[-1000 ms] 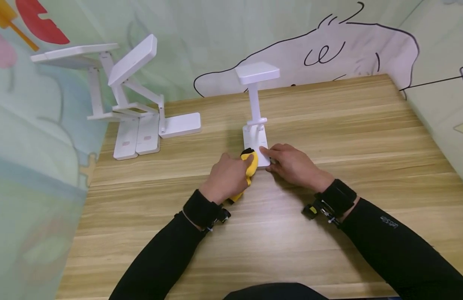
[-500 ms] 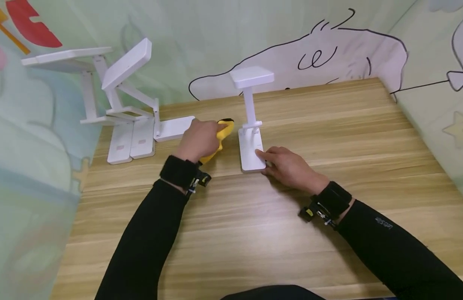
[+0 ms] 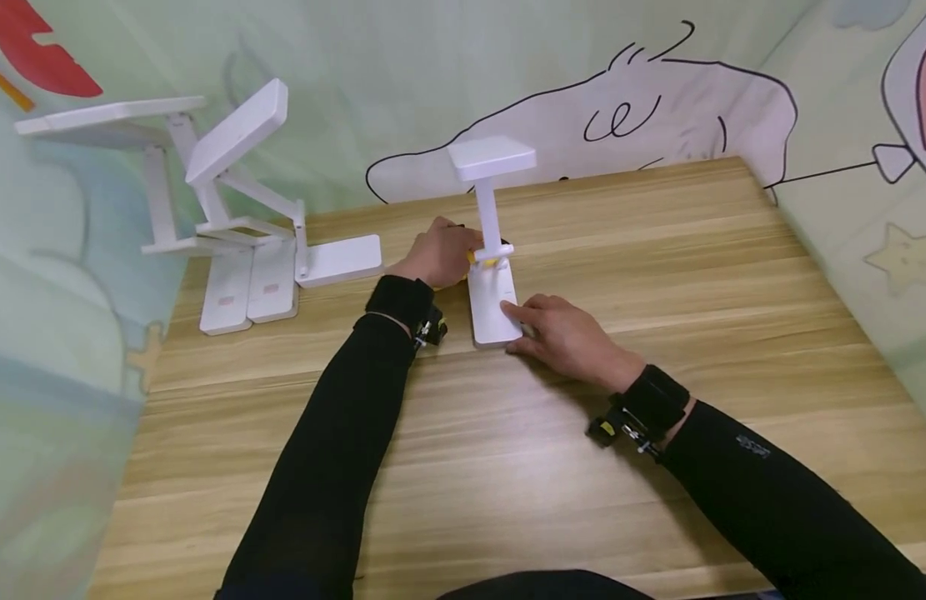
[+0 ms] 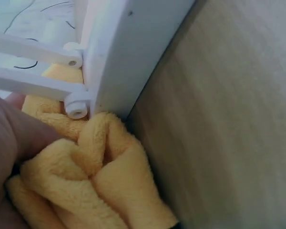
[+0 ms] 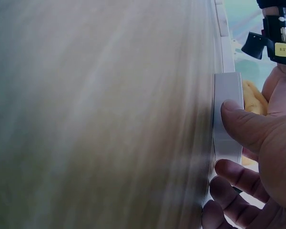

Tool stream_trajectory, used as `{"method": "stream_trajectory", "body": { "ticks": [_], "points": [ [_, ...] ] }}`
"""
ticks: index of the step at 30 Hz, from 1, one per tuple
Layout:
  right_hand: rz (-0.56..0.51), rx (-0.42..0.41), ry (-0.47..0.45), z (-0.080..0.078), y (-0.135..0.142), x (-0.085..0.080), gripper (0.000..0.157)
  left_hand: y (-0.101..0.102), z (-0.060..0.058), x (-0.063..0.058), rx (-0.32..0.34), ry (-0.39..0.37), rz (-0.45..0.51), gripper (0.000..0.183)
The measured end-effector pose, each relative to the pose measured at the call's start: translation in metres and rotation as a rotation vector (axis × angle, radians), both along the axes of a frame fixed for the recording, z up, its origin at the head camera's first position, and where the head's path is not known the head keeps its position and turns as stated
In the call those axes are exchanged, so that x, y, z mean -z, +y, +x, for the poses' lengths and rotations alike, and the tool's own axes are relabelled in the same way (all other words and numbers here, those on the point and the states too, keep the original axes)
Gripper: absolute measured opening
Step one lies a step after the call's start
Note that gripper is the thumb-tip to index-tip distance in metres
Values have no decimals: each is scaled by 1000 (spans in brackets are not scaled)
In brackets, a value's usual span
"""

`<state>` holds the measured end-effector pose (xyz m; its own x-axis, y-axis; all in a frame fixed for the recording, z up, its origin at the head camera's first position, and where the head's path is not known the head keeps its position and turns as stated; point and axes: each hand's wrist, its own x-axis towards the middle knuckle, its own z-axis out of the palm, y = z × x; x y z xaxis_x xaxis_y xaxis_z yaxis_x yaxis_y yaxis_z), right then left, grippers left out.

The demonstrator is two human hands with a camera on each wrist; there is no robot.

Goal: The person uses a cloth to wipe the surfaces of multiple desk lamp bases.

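A white desk lamp (image 3: 493,312) stands upright on the wooden table, its rectangular head (image 3: 493,158) raised over the base on a folding arm. My left hand (image 3: 440,252) is at the left rear of the base by the hinge, gripping a bunched yellow cloth (image 4: 119,176) with dark edging. In the left wrist view the cloth presses against the base's side and runs in under the hinge bars. With my right hand (image 3: 568,337) I hold the front right corner of the base; its thumb (image 5: 236,119) lies along the base's edge. The head view hides most of the cloth.
Several more white desk lamps (image 3: 271,287) stand close together at the back left of the table (image 3: 658,242). Behind the table hangs a wall covering (image 3: 335,83) with cartoon drawings.
My left hand carried the cloth from the base's front left, out leftward off the lamp, then back to its rear by the hinge. The right hand kept its hold on the base.
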<state>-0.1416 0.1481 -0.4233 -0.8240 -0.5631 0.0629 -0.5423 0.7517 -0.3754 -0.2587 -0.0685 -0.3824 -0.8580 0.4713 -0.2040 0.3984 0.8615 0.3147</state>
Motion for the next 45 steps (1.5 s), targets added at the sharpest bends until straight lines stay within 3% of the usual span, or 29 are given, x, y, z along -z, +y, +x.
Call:
{"method": "stream_trajectory", "body": {
  "ticks": [4,12,17,20,23,30,35,37,43,45],
  "points": [
    [5,5,10,0,-1,0,65,-1,3,-2,-55,-24,-58,48],
    [2,18,13,0,-1,0,65,-8,22,2,-159,2,-23,44],
    [2,26,-4,1,-2,1,64,-5,37,7,-260,37,13,43],
    [-4,24,2,2,-3,1,64,-1,47,9,-318,60,21,34],
    [-13,19,13,2,-3,2,64,2,54,9,-334,70,15,17],
    [-28,27,31,2,-2,3,63,9,66,7,-302,55,17,15],
    [-40,40,50,0,-4,4,62,12,81,6,-290,-3,77,55],
    [-42,50,49,-1,-5,4,62,10,89,6,-259,-14,90,60],
    [-41,50,40,-2,-5,3,63,-8,113,-3,-128,-80,120,48],
    [-39,47,36,-2,-3,2,64,-11,117,-6,-100,-42,147,43]
  ]
}}
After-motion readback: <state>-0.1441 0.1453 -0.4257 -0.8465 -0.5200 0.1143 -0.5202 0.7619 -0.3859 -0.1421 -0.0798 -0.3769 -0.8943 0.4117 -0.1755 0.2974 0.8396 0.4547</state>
